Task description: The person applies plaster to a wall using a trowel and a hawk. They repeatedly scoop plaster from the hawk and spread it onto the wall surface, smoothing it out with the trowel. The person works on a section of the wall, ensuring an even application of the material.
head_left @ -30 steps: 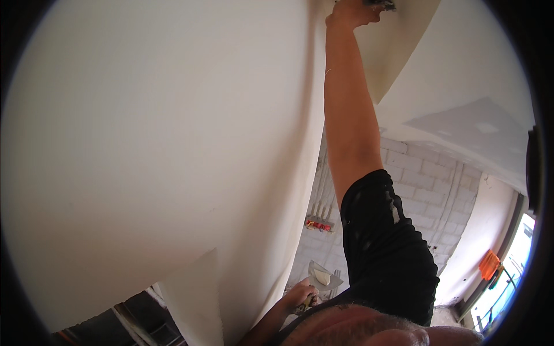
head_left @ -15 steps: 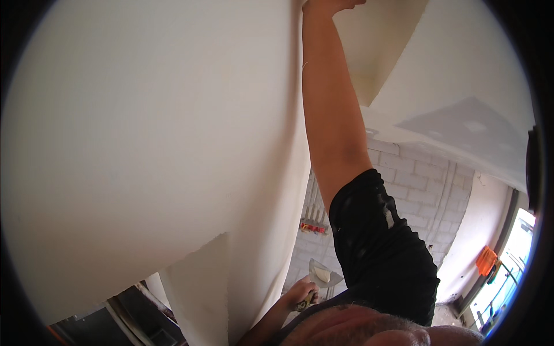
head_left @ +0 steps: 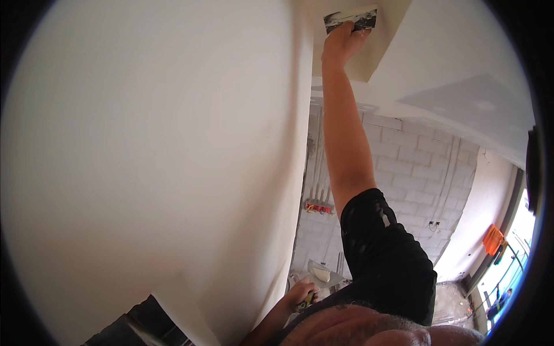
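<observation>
The right hand (head_left: 344,43) reaches up and far, gripping a wide blade (head_left: 363,17) streaked with pale smears, at the recess (head_left: 360,60) right of the big pale wall (head_left: 150,144); whether its edge touches the surface, I cannot tell. The left hand (head_left: 299,292), low and near, is wrapped around the handle of a putty knife (head_left: 335,280) with a lump of pale paste (head_left: 321,275) on its face. Judging by the surfaces, things seem partway: the big wall on the left looks mostly smooth and even, and the recess looks pale throughout, though its finish is too small to judge. To the right, the ceiling shows a greyer patch (head_left: 450,95) with lighter spots, which looks less finished. The far block wall (head_left: 404,158) has its joints bare, with no smooth coat. The lump suggests some paste is left to spread.
</observation>
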Tool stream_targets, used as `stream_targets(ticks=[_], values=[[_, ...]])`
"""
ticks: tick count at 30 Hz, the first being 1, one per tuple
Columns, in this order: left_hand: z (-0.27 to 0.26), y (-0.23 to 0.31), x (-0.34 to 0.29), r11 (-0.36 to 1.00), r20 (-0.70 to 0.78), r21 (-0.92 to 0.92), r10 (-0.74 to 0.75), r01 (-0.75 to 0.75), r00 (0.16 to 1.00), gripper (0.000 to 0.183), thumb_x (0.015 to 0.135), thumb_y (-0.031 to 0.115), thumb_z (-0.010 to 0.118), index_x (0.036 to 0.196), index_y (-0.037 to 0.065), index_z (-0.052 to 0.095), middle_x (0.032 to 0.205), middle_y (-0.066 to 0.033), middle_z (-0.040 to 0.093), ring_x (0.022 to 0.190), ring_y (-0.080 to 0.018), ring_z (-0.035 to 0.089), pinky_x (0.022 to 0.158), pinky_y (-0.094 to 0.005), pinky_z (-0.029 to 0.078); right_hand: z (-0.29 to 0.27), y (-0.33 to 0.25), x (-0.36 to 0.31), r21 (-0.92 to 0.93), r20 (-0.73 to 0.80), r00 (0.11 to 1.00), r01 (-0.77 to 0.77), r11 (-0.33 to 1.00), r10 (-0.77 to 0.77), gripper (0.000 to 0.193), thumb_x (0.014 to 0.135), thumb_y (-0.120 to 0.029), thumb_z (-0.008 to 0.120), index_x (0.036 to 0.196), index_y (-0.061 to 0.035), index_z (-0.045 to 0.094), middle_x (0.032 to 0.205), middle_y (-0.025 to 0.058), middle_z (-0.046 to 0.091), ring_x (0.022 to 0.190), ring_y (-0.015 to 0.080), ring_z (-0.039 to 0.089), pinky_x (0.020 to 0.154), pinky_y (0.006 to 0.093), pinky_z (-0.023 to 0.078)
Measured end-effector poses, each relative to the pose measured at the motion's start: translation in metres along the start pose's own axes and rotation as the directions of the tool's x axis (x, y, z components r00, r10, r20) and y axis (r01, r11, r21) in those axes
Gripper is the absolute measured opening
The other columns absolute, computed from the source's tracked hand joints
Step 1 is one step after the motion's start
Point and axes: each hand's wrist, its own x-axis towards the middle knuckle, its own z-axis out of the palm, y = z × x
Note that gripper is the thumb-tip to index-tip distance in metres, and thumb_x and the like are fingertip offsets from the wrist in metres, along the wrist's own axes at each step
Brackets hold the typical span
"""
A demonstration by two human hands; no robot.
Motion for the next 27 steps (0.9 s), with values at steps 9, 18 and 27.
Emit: stream_targets(ticks=[9, 18, 27], values=[[-0.007, -0.010, 0.001, 0.961, -0.033, 0.249, 0.132, -0.120, 0.991, 0.024, 0.090, 0.014, 0.058, 0.108, 0.001, 0.051, 0.077, -0.0080, 0.061, 0.068, -0.0154, 0.061, 0.062, -0.0292, 0.050, -0.026, 0.085, 0.033, 0.333, -0.138, 0.892, -0.367, 0.869, 0.430, 0.051, 0.099, -0.017, 0.041, 0.149, -0.0091, 0.035, 0.144, 0.0074, 0.048, 0.123, 0.0258, 0.049, 0.100, 0.0398, 0.040], [-0.027, -0.024, 0.004, 0.581, 0.220, 0.687, 0.408, -0.437, 0.886, 0.028, 0.090, 0.021, 0.059, 0.106, -0.001, 0.058, 0.083, -0.0083, 0.064, 0.078, -0.0156, 0.062, 0.071, -0.0296, 0.048, -0.027, 0.130, 0.077, 0.532, -0.114, 0.833, -0.409, 0.741, 0.541, 0.053, 0.089, -0.057, 0.055, 0.135, -0.0328, 0.059, 0.146, -0.0127, 0.050, 0.134, 0.0128, 0.043, 0.103, 0.0363, 0.035], [-0.023, -0.020, 0.002, 0.612, 0.182, 0.676, 0.401, -0.410, 0.898, 0.029, 0.089, 0.022, 0.061, 0.100, -0.004, 0.062, 0.096, -0.0140, 0.063, 0.094, -0.0219, 0.061, 0.082, -0.0334, 0.046, -0.001, 0.124, 0.098, 0.503, -0.011, 0.893, -0.384, 0.775, 0.450, 0.050, 0.097, -0.032, 0.046, 0.146, -0.0298, 0.040, 0.142, -0.0044, 0.050, 0.125, 0.0218, 0.049, 0.103, 0.0457, 0.041]])
